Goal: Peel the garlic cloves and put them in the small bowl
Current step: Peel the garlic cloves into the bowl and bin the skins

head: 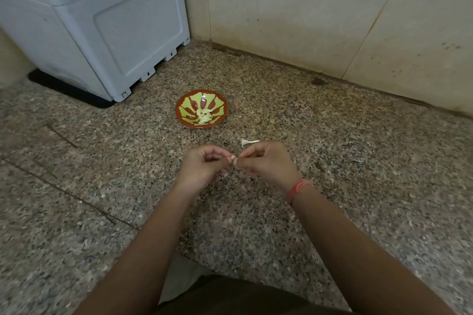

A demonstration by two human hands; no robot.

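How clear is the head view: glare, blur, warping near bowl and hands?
Head view: soft even light; small glare spot in the small bowl; wide-angle bending toward the edges; garlic clove between left hand and right hand looks tiny, slightly soft.

On the desk (332, 148) we find the small bowl (186, 107) at our twelve o'clock, beyond both grips, with peeled cloves (204, 117) lying in it. Nearer us, the left grip (204, 166) and the right grip (266, 161) meet above the desk and pinch a garlic clove (233, 158) between them. A scrap of peel (247, 141) lies on the desk at one o'clock, between the small bowl and the right grip. At ten o'clock a big box (102, 20) stands on a mat (64, 89). The wall (307, 20) runs behind, from twelve to three.
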